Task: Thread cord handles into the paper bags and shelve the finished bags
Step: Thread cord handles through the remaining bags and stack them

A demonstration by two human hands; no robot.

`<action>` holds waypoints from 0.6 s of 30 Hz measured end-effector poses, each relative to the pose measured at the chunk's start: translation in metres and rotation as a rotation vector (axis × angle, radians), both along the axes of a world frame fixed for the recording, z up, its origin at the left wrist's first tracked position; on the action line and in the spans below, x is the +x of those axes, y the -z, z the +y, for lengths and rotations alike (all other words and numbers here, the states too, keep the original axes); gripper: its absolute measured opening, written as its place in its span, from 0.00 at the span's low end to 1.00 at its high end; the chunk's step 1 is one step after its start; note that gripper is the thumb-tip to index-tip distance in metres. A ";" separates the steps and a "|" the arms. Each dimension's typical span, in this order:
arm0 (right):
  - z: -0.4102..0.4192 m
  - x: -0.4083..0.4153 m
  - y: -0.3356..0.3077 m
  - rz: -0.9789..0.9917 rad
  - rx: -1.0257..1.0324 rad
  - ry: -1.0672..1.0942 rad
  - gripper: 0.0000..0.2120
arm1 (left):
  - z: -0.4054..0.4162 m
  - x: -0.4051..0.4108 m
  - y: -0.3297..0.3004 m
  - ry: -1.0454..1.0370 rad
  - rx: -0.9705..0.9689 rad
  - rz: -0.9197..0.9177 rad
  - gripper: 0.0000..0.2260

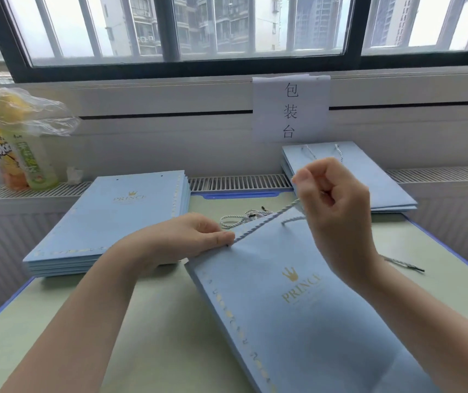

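- The bag (298, 307) — pale blue, with a gold crown and "PRINCE" on it — lies flat and slanted on the green table (156, 321), its top edge toward the window.
- The left hand (196, 236) pinches the bag's top left corner, fingers curled over the edge, right where the cord (258, 226) enters a hole.
- The right hand (329, 194) is raised above the bag's top edge, fingers curled in, thumb and forefinger pinching the cord, which runs taut from the left hole up to that hand.
- A second strand loops out of the bag just below the right hand.
- Loose cords (244, 218) lie in a small heap just behind the bag; one more (404, 265) lies to the right of the right wrist.
- A stack (108, 222) of unthreaded bags sits at the left.
- Finished bags (369, 177) with handles lie at the back right, under a paper sign (291, 109).
- Bottles (20, 154) under a plastic wrap stand at the far left.
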State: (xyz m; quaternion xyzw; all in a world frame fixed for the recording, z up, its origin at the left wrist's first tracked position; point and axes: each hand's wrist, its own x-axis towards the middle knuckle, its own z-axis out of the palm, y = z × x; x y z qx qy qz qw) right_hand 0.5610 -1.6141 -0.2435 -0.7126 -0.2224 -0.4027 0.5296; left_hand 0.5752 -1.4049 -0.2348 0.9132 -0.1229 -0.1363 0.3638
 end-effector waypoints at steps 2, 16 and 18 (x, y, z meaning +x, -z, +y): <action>-0.006 0.004 -0.003 -0.023 0.042 0.069 0.10 | -0.003 -0.004 -0.003 0.045 -0.055 0.009 0.12; 0.012 -0.001 0.013 0.187 -0.619 -0.106 0.19 | 0.036 0.008 -0.024 -0.505 -0.849 -0.177 0.07; 0.019 -0.006 0.014 0.229 -0.721 -0.086 0.27 | 0.037 0.012 -0.023 -0.571 -0.961 -0.238 0.07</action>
